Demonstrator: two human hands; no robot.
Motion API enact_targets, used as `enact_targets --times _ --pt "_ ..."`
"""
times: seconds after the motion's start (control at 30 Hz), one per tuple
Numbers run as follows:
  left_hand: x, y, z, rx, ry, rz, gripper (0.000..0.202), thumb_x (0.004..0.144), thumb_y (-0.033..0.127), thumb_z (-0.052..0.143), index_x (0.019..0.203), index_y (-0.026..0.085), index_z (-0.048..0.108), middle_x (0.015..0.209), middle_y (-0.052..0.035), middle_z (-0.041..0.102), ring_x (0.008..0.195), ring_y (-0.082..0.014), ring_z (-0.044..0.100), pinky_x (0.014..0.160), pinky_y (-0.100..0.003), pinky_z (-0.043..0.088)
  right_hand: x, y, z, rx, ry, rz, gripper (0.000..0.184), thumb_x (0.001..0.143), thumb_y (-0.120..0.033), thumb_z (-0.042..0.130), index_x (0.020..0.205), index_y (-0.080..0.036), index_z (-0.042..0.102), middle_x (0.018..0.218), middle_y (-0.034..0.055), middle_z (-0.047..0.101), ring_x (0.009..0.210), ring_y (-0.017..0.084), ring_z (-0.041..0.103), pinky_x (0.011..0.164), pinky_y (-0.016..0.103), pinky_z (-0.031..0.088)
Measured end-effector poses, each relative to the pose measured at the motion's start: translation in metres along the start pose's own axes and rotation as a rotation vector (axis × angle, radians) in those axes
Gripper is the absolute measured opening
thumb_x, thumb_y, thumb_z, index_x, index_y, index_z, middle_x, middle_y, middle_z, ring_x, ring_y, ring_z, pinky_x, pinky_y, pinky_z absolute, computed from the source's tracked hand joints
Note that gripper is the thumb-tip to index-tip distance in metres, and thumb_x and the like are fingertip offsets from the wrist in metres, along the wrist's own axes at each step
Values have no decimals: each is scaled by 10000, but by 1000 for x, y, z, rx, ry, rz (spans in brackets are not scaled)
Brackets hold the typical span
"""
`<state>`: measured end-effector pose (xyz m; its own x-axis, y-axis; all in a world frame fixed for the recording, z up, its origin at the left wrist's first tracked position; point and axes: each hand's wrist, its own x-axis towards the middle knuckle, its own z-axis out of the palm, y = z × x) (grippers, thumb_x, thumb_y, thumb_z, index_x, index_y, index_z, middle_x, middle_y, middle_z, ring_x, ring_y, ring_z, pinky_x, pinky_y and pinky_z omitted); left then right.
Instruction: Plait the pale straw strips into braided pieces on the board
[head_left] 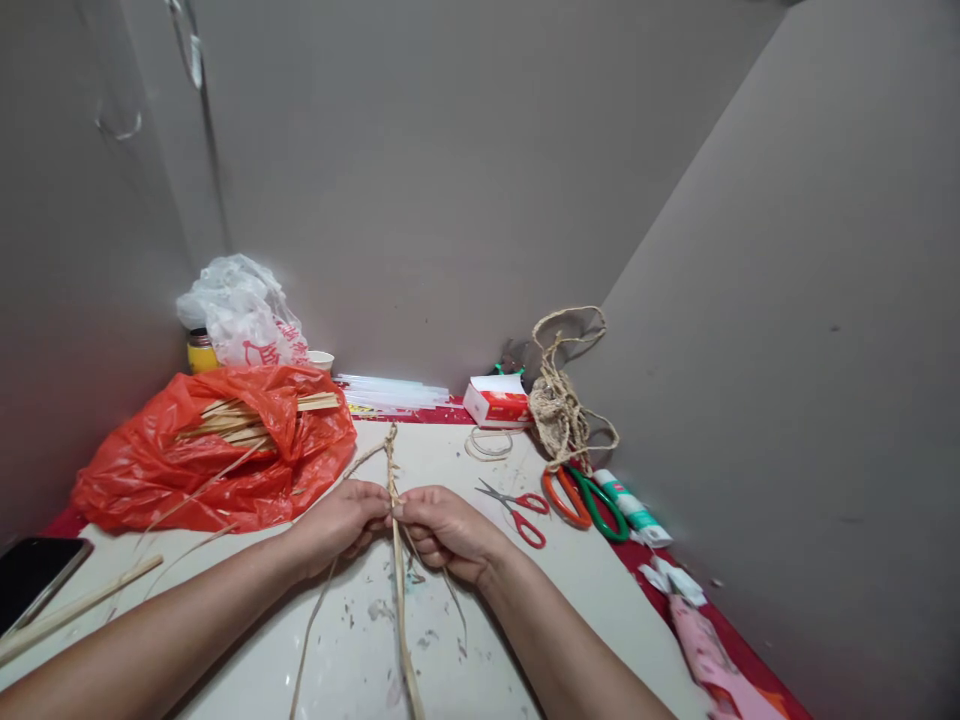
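Note:
A thin pale straw strip (398,590) runs from the table's near edge up past both hands, ending in a braided tip near the far side. My left hand (341,520) pinches it from the left, fingers curled. My right hand (442,528) pinches it from the right at the same spot, thumbs almost touching. More loose strands (315,620) trail from my hands across the white table top (525,620).
A red plastic bag (150,470) with straw sticks lies at left, a phone (34,575) at the near left. Small red scissors (521,510), larger orange-green scissors (589,500), a glue tube (634,508), a twine bundle (559,410) and a small box (496,400) sit at right.

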<state>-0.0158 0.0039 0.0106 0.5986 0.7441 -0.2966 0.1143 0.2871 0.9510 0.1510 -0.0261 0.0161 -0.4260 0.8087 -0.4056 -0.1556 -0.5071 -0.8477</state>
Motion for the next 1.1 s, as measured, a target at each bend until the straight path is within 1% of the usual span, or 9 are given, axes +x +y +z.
enact_targets --times 0.1,0.2,0.27,0.4,0.53,0.67,0.83,0.93,1.1 --pt "2 -4 1 184 101 104 194 732 332 528 736 140 558 533 58 439 424 -46 301 420 -182 238 0 1 -1 -26 14 -16 275 694 -293 651 625 -177 412 411 -124 282 340 8 133 326 167 53" --pt "1 -4 2 370 158 215 206 737 314 512 704 123 581 615 15 532 552 -82 425 552 -206 338 2 4 -1 -93 35 -46 298 709 -312 639 591 -180 399 395 -111 323 316 12 169 308 176 74" --pt "-1 -2 2 464 170 249 219 747 309 487 674 126 582 620 10 536 597 -104 450 586 -220 348 3 5 -1 -138 49 -69 307 718 -322 629 570 -178 403 384 -104 337 301 17 188 296 184 87" --pt "-5 2 3 578 170 258 230 755 300 458 652 135 581 604 14 522 605 -116 450 573 -222 334 3 6 -2 -179 64 -73 334 715 -335 629 543 -184 385 365 -108 316 283 22 179 286 194 85" --pt "-6 1 2 624 141 251 234 762 292 438 727 135 607 630 8 538 602 -121 452 559 -224 317 0 5 -1 -169 35 -76 318 707 -320 632 563 -187 382 376 -113 307 294 24 176 295 192 86" --pt "-6 -2 2 675 198 285 222 765 278 421 669 143 568 610 13 497 604 -118 434 571 -225 309 1 7 2 -225 35 -106 302 729 -341 617 597 -188 393 383 -116 290 312 31 155 315 203 77" --pt "-5 -5 1 731 249 270 207 759 279 413 592 165 461 562 38 395 578 -108 368 544 -226 262 2 9 7 -403 172 -125 277 736 -365 592 630 -173 422 445 -99 317 377 36 215 372 197 125" --pt "-3 -5 -1 684 205 241 201 750 281 415 584 167 435 573 39 389 591 -109 371 554 -227 268 2 10 9 -536 209 -200 243 732 -329 580 632 -153 445 509 -75 341 466 47 267 430 188 193" --pt "1 -8 -4 520 112 188 225 751 332 430 597 167 433 579 45 372 572 -98 338 539 -223 265 3 11 8 -685 217 -271 205 770 -304 502 645 -148 457 554 -55 337 521 67 276 464 195 226"
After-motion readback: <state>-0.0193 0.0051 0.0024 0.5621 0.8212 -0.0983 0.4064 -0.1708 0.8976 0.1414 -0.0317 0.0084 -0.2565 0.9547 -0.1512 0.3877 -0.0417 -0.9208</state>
